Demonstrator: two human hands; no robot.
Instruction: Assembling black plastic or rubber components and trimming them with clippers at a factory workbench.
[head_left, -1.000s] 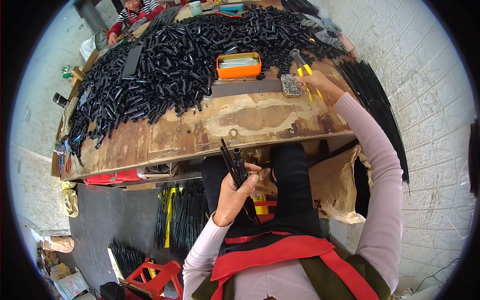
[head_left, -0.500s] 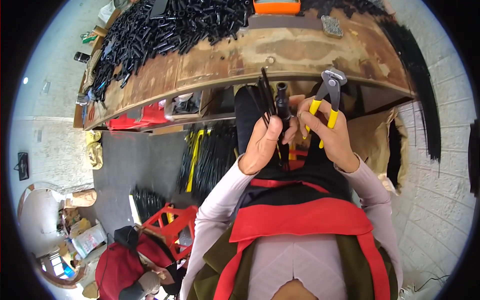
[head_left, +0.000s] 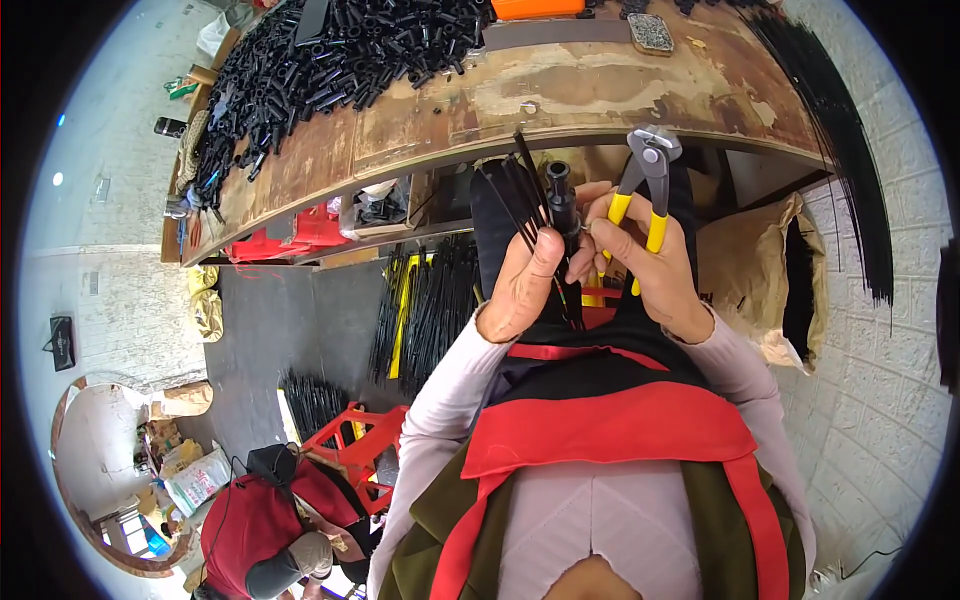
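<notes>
My left hand [head_left: 525, 285] is closed around a bundle of thin black rods [head_left: 515, 205], which stick up past the thumb. Beside them in the same grip stands a black tubular fitting [head_left: 560, 190], its round hollow end facing up. A pair of end-cutting pincers [head_left: 655, 160] with yellow handles sits in my right hand [head_left: 648, 262], jaws pointing away from me. The right thumb and forefinger meet close to the fitting's right side; whatever small thing may be between them is too small to make out.
Ahead is a wooden workbench [head_left: 400, 140] piled with black tubular parts [head_left: 340, 50]. A small tin of metal bits [head_left: 652, 34] and an orange container [head_left: 538, 8] stand on it. Long black strands [head_left: 840, 110] hang at its right end. Another person [head_left: 250, 530] bends at lower left.
The whole view has shifted slightly, with the bench sitting a little higher. Both hands keep their grips; the right fingertips stay close to the fitting.
</notes>
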